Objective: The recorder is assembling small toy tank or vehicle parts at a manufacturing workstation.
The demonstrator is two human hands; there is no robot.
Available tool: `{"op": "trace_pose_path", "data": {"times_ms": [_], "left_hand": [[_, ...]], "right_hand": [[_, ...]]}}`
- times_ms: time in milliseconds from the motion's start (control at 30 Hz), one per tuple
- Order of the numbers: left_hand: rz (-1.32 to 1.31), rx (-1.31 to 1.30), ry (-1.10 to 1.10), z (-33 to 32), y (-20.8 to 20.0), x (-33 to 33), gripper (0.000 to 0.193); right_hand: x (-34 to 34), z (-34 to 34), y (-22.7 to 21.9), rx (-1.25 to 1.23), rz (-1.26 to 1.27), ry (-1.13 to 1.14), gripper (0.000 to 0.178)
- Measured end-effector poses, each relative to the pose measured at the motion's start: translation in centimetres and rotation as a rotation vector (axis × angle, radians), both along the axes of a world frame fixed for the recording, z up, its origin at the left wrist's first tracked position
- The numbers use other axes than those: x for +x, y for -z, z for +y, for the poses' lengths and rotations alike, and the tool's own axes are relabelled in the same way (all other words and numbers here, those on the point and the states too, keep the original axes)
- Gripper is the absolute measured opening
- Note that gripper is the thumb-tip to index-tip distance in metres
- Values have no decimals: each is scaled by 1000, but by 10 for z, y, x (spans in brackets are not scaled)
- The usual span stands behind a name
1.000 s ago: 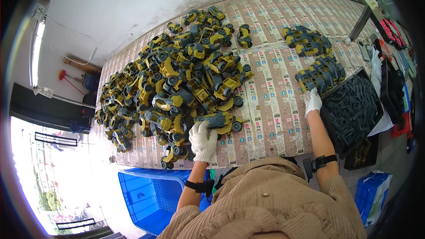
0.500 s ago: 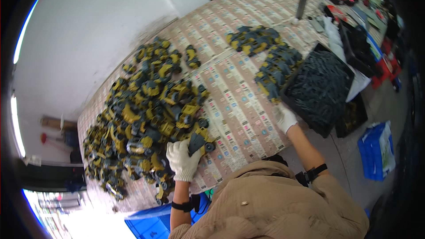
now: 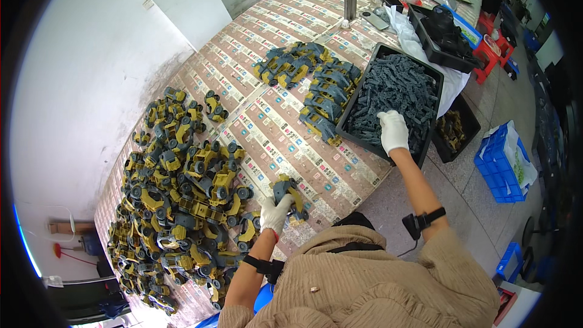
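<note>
Where my left hand (image 3: pixel 275 214) is: low over the counter (image 3: pixel 273 133), near my body, arm bent, wearing a white glove (image 3: pixel 271 217).
Left grip: thumb and fingers closed on a yellow and grey toy car (image 3: pixel 293 195).
Toy car: at the near side of the counter, just right of a big pile of toy cars (image 3: pixel 182 194).
Right hand (image 3: pixel 395 130): gloved too, arm reaching forward, fingers bent down over a black tray (image 3: pixel 367 147).
Right grip: fingers at the dark grey pieces (image 3: pixel 404 82); I cannot tell if they pinch one.
Black tray: full of those thin pieces, right beside neat rows of toy cars (image 3: pixel 328 94).
Second black tray (image 3: pixel 449 56): past the first one, with black stuff (image 3: pixel 440 27) inside.
Low black box (image 3: pixel 460 147): right of the full tray, lower down, holding yellowish pieces (image 3: pixel 450 130).
Blue basket (image 3: pixel 495 176): on the floor (image 3: pixel 392 206) to my right, with a white bag (image 3: pixel 527 171) in it.
</note>
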State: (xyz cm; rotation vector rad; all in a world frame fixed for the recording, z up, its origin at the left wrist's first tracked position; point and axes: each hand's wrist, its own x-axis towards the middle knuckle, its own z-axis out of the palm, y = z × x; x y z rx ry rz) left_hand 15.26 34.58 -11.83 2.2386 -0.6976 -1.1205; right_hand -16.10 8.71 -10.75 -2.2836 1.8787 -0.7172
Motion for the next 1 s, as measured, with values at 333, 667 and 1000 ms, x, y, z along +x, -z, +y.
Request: {"op": "trace_pose_path", "data": {"times_ms": [333,667,1000], "left_hand": [[-505,-123,246,20,-10,5,51],[-406,55,13,-18,-18,-21,76],[-413,47,515,5,-13,-29,54]], "right_hand": [[14,-49,-1,25,400,-96,7],[55,60,12,645,-1018,-221,32],[112,152,38,1485,-1051,-362,34]]}}
